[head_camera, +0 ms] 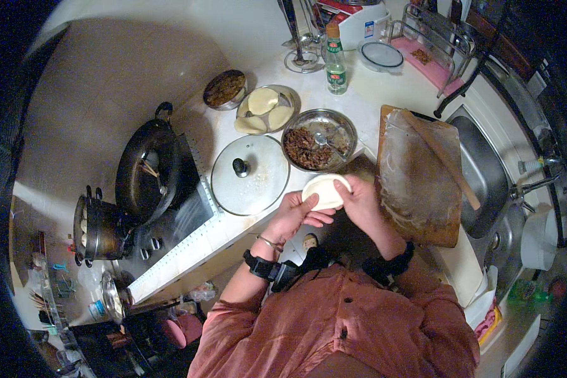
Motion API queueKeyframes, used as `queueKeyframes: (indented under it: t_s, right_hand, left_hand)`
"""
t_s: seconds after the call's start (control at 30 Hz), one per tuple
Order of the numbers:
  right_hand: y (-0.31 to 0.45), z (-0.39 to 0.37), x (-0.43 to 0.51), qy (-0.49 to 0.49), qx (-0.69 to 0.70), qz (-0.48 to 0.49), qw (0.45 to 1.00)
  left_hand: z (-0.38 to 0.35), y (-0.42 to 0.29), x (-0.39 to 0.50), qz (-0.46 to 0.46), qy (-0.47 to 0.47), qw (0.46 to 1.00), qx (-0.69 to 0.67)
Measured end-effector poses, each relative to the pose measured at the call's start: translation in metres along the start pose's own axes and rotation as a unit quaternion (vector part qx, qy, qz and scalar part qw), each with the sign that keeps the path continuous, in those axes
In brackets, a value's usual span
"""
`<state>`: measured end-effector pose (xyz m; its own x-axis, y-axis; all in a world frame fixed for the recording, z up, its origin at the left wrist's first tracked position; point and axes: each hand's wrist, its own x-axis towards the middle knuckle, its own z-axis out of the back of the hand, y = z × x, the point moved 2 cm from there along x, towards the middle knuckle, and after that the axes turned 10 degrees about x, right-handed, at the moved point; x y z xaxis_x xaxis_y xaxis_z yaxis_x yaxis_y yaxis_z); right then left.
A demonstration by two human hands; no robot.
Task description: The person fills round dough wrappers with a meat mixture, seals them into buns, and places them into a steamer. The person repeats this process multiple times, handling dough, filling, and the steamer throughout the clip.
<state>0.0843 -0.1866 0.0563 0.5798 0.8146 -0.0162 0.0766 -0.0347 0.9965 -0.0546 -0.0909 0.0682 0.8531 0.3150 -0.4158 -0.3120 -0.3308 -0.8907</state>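
Note:
Between my two hands is a round of pale dough (325,191), held up in front of the counter's edge. My left hand (307,210) grips its left side, thumb on top and fingers beneath. The right side is pinched by my right hand (356,193), with the thumb pressing on the rim. Just beyond stands a steel bowl of brown minced filling (307,149) with a metal spoon (328,144) in it. Farther back, a steel plate (290,94) carries 3 flat dough rounds (263,100).
A glass lid (250,189) lies left of the filling bowl. A floured wooden board (418,189) with a rolling pin (446,163) overlaps the sink (484,189). On the left are a wok (144,141) and a pot (104,231). Behind stand a bottle (335,61) and another filling bowl (224,90).

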Motion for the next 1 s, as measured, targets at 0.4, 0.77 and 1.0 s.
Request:
queueKeyframes:
  t_s: [0.4, 0.77, 1.0]
  right_hand:
    - [0.031, -0.016, 0.035, 0.079, -0.126, 0.088, 0.985]
    - [0.009, -0.031, 0.062, -0.007, -0.063, 0.061, 0.996]
    - [0.034, -0.041, 0.066, 0.151, -0.169, 0.039, 0.973]
  left_hand:
    - [0.026, -0.028, 0.006, -0.055, 0.001, 0.996, 0.065]
    - [0.048, -0.031, 0.008, -0.116, 0.005, 0.991, -0.067]
    - [0.065, -0.047, 0.014, -0.098, -0.015, 0.978, 0.181]
